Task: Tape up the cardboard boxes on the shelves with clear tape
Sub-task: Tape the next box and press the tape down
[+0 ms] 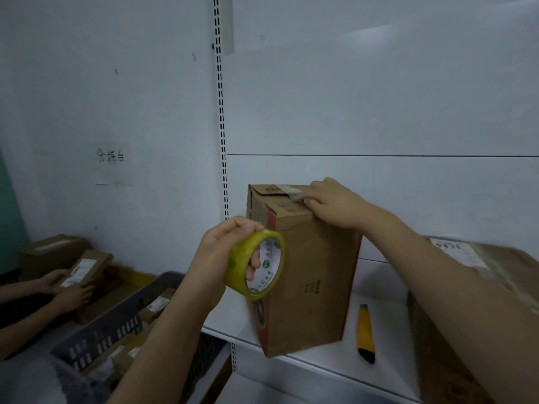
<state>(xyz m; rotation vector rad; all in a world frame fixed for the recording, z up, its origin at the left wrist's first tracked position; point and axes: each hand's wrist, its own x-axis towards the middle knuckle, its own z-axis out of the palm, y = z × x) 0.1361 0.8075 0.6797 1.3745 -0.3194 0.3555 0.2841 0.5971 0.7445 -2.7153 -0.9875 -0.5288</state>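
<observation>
So the tall cardboard box (306, 275) stands upright on the white shelf (385, 313), and the right hand (332, 204) lies on its top with the fingers pressing down a strip of clear tape (291, 191) over the flap seam. The left hand (227, 252) is clamped on the tape roll (256, 265), fingers hooked through the core, just in front of the box's upper left edge. I'd guess the box is stiff but light enough to tip, so bracing the top makes sense, while the tape is thin, sticky and best pulled from the roll.
</observation>
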